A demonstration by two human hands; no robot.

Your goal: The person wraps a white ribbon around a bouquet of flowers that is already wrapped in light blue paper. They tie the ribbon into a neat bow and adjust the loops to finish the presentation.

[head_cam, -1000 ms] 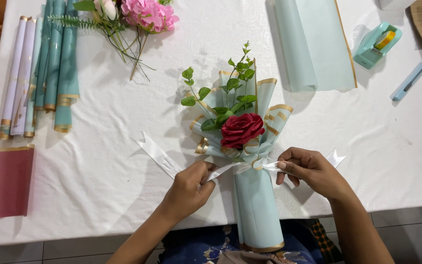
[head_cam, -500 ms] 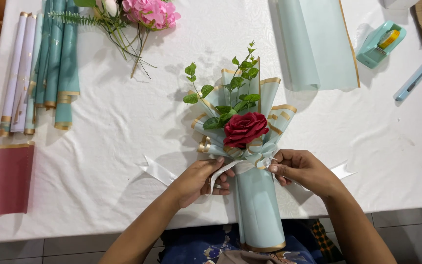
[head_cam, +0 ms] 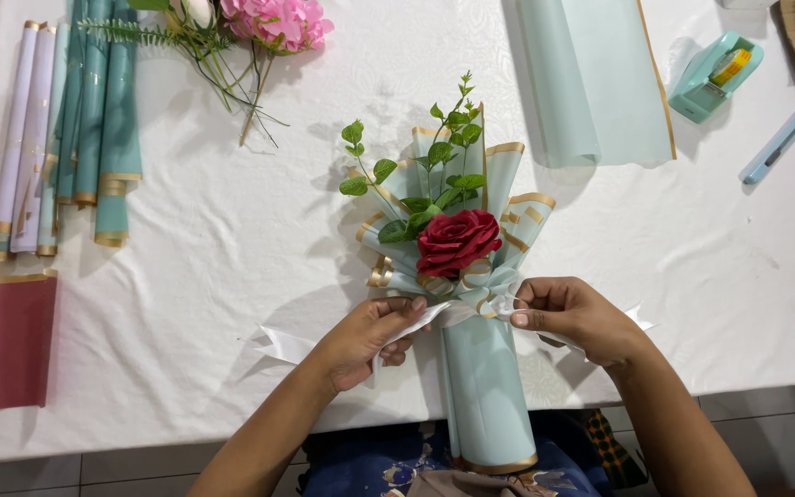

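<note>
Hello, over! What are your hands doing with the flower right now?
Both hands, left and right, pinching white ribbon at the bouquet neck. Bouquet flat on table, stem end over the edge. Nothing in the way.

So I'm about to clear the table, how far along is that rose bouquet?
Wrapping looks done: the red rose and green sprigs sit inside the pale teal, gold-edged wrap. In hand: the left hand and right hand pull a white ribbon at the neck. No finished bow shows yet, and the ribbon tails lie loose.

Rolled paper (head_cam: pixel 94 120), pink flowers (head_cam: pixel 273 20), probably tape dispenser (head_cam: pixel 715 75)
</note>
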